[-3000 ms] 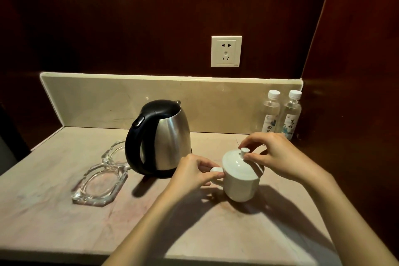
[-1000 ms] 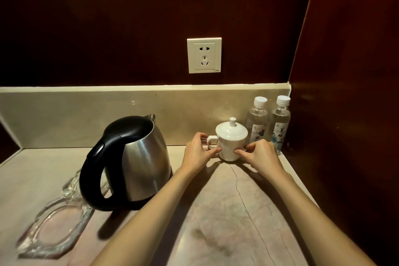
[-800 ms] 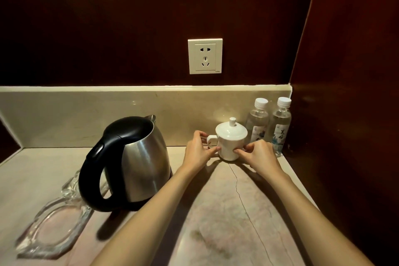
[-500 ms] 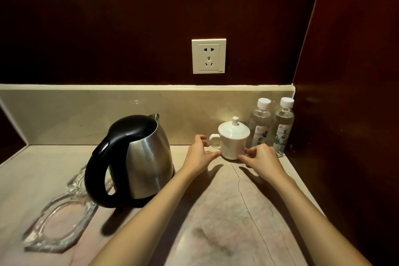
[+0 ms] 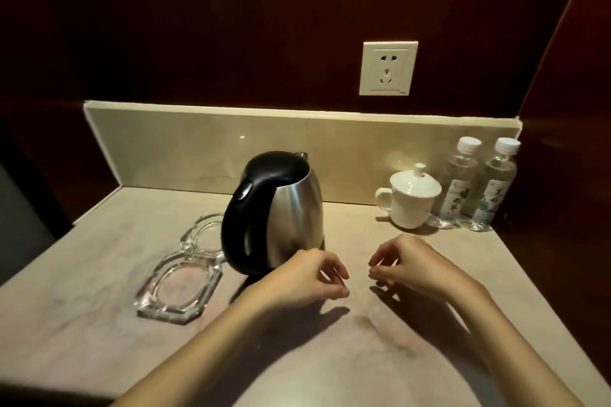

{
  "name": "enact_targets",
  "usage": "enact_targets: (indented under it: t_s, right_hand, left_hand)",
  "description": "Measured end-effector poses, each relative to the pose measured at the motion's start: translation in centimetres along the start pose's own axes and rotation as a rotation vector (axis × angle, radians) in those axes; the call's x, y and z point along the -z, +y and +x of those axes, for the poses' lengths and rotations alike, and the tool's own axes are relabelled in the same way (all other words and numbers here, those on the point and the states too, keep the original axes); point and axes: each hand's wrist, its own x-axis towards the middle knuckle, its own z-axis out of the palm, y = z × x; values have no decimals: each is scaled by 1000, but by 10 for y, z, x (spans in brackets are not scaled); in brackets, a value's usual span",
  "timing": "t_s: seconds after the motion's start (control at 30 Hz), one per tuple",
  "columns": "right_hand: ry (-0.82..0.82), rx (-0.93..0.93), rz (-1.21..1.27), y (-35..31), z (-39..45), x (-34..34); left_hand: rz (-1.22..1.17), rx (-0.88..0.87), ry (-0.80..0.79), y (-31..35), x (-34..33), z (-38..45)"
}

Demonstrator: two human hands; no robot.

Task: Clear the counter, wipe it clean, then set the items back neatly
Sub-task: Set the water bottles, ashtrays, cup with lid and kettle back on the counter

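Bare-skinned, the left hand [image 5: 305, 277] and right hand [image 5: 408, 266] hover over the pale stone bench [image 5: 99, 334], each grip loosely curled, holding nothing. The white lidded porcelain cup [image 5: 411, 200] stands near the back right corner, just beside two clear plastic water bottles [image 5: 476, 188]. The steel-and-black kettle [image 5: 274, 211] and two glass ashtrays [image 5: 180, 284] sit leftward.

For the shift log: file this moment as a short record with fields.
counter: marble, stained near the front
kettle: upright, middle
ashtrays: two glass ones, left of kettle
lidded cup: back right, beside bottles
water bottles: two, capped, right corner
left hand: above counter, fingers loosely curled, holds nothing
right hand: same, holds nothing
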Motion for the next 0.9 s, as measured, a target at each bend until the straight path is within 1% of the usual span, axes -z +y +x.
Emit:
enact_targets:
  t_s: [0.07, 0.13, 0.3, 0.4, 0.47, 0.6, 0.77, 0.9]
  right_hand:
    - [-49, 23, -43, -17, -3, -8]
    - [-91, 47, -105, -33, -6, -18]
    - [-101, 82, -222, -70, -14, -43]
    - [-94, 127, -243, -88, -19, -58]
    - [-124, 165, -236, -99, -22, -66]
    - [-198, 236, -241, -113, -21, -76]
    - [-215, 296, -285, -117, -13, -78]
    - [-226, 329, -266, -122, -8, -84]
  left_hand:
    - [47, 3, -38, -6, 7, -20]
    - [75, 17, -39, -15, 18, -41]
    - [214, 31, -38, -37, 45, -82]
    - [277, 25, -67, -48, 58, -104]
    - [287, 38, -92, -53, 67, -116]
    - [272, 118, -139, -58, 97, -131]
    - [423, 251, -59, -63, 130, -140]
    - [513, 373, 13, -71, 148, -144]
